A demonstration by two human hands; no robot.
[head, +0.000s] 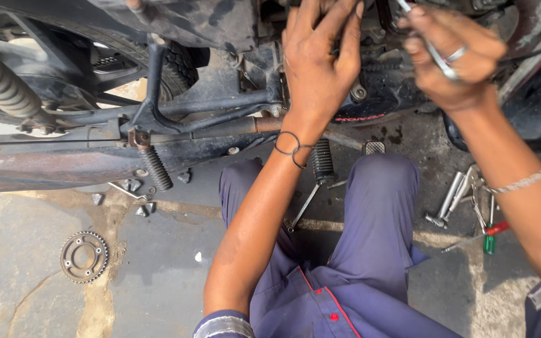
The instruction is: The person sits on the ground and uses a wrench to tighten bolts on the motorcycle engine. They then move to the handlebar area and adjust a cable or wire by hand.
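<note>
The person is squatting beside a motorcycle [233, 119], both hands working up at the engine casing [377, 94] near the top of the view. The right hand [452, 59] is gripping a slim metal tool [436, 56], fingers curled tight around its shaft; the tool's long axis is running diagonally, from the upper left above the knuckles down to the right through the fist. Its working tip is leaving the frame at the top, so what it is seated on cannot be told. The left hand [317, 62] is lying just to the left of that fist, fingers spread and extended upward, pressing flat against the dark engine underside; whether it is pinching anything cannot be told, as the fingertips are reaching out of view. The two hands are sitting near each other, with a narrow gap between them, and the right one is the nearer to the tool's tip. Below the fingers the footrest [322, 159] and frame tubes are crowding the space. Well below the right wrist, loose spanners [455, 197] and a green-handled screwdriver [489, 241] are lying on the concrete; far down to the left, a sprocket [84, 256] is resting apart
</note>
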